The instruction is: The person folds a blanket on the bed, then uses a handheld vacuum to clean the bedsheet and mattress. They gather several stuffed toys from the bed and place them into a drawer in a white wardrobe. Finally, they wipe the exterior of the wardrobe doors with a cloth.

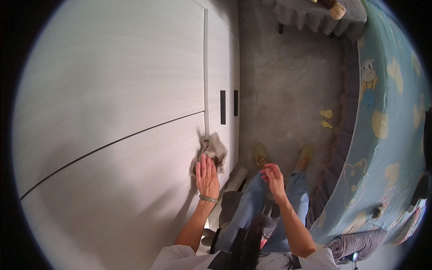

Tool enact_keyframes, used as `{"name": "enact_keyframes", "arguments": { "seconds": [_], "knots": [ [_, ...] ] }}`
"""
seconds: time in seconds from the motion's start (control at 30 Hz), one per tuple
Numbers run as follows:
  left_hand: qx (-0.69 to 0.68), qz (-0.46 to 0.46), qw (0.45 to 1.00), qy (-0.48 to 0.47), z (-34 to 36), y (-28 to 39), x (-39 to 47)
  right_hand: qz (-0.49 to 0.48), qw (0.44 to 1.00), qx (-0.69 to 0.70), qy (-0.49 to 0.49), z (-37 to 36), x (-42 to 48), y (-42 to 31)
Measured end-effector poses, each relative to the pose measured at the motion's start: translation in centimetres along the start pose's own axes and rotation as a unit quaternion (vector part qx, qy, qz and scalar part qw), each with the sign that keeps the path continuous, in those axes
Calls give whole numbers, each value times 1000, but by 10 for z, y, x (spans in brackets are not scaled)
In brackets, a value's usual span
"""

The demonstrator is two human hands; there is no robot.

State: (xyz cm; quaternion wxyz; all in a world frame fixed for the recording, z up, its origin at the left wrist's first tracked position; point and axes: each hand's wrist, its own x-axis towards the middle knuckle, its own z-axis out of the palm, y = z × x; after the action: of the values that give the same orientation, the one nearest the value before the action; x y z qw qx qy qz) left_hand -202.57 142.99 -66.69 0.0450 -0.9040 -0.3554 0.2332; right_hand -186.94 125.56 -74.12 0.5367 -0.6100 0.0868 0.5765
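My left hand [208, 177], with a bangle [208, 198] at its wrist, presses a crumpled grey-brown cloth [216, 148] flat against a pale wood-grain wardrobe door [135, 101]. The cloth lies over the door's vertical edge strip [206, 67] and is slightly blurred. Above my legs hangs my right hand [274, 179], fingers loosely bent, and I see nothing in it. Two dark bar handles [222, 107] sit on the narrower-looking panels to the right of the strip.
A bed with a blue cartoon-print sheet [381, 125] runs along the right. Yellow slippers [326, 118] lie on the grey floor [287, 84] beside it. A grey ruffled cover [314, 20] hangs at the far end. Near me are a rolled grey blanket [357, 239] and a dark seat-like object [230, 207].
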Motion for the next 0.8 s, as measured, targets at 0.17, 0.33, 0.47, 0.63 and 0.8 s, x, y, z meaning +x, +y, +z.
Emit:
{"name": "enact_keyframes", "arguments": {
  "seconds": [0.17, 0.33, 0.47, 0.63, 0.8],
  "knots": [
    [-8, -12, 999, -50, 64, 14, -21, 36, 998, -10, -59, 24, 32, 30],
    [-36, -51, 997, 47, 61, 25, 44, 23, 998, -34, -47, 8, 61, 69],
    [-12, -33, 993, 111, 47, 20, 125, 23, 999, -35, -24, -25, 85, 108],
    [167, -44, 978, 116, 62, 25, 182, 20, 1000, 12, -7, -27, 111, 47],
    [120, -43, 978, 163, 113, 25, 203, -8, 995, 85, -43, -23, 101, 10]
  ]
}}
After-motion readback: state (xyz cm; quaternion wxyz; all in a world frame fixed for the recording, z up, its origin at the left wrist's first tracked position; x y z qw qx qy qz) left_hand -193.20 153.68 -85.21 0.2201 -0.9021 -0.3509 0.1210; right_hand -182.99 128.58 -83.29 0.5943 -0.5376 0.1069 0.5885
